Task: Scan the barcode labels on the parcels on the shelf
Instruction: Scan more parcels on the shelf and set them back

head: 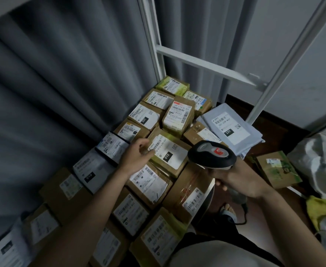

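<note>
Several brown cardboard parcels with white barcode labels cover the shelf. My left hand (137,157) hovers over the left edge of a brown parcel marked "010" (174,158), with its fingers loosely curled by the label (166,151); I cannot tell whether they touch it. My right hand (241,181) grips the handle of a black and grey barcode scanner (212,154). The scanner's head points down and left toward the parcels just right of the "010" parcel. A grey plastic mailer marked "231" (230,126) lies at the right end of the shelf.
Grey curtains hang behind and to the left. White shelf uprights (285,60) and a crossbar (202,64) rise at the back right. On the dark floor at right lie a green-printed box (278,168), a white bag (320,160) and yellow cloth (324,211). The scanner's cable (244,212) hangs down.
</note>
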